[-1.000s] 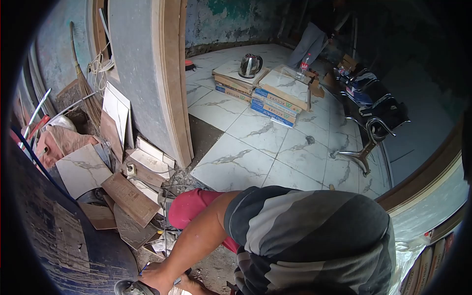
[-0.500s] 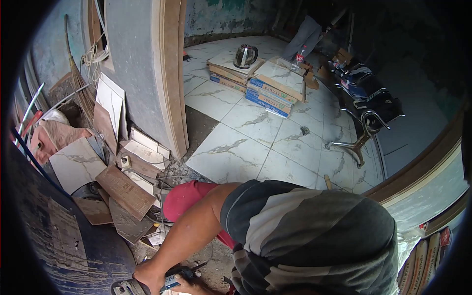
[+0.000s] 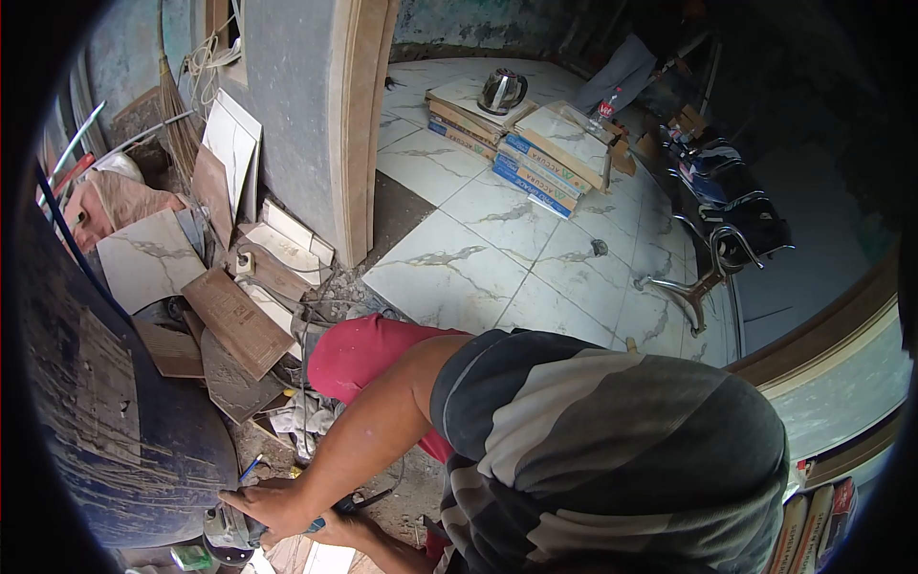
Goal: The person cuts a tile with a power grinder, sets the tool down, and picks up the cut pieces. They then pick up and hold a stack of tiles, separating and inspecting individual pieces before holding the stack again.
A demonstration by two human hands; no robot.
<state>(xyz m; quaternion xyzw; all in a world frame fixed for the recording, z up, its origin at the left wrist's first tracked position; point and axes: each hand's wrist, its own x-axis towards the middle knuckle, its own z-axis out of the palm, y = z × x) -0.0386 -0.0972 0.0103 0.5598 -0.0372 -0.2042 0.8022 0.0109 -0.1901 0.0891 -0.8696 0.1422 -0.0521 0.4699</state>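
Observation:
A hand-held angle grinder [image 3: 224, 526] sits low at the bottom left, its head showing past my fingers and a dark cord end trailing right. My right hand [image 3: 272, 505] is closed over it just behind the head, knuckles up. Below, my left hand [image 3: 335, 533] wraps the body from the other side; its fingers are partly hidden. Under the hands lies a white tile piece [image 3: 330, 559] on the ground. A round disc shows at the grinder's head. A blue pencil [image 3: 251, 467] lies on the dirt near my right hand.
Broken tiles [image 3: 239, 320] and rubble pile up at left, with a dark blue drum [image 3: 163, 459] closer. A door frame [image 3: 359, 143] stands behind. Beyond are tile boxes [image 3: 540, 172], a kettle [image 3: 503, 92], metal-legged seats [image 3: 717, 249] and another person's legs [image 3: 617, 72]. Sacks [image 3: 808, 536] stand at right.
The view has shifted, and both hands with the grinder now sit slightly higher and show more fully. More of the grinder's head, the disc and the white tile piece is visible.

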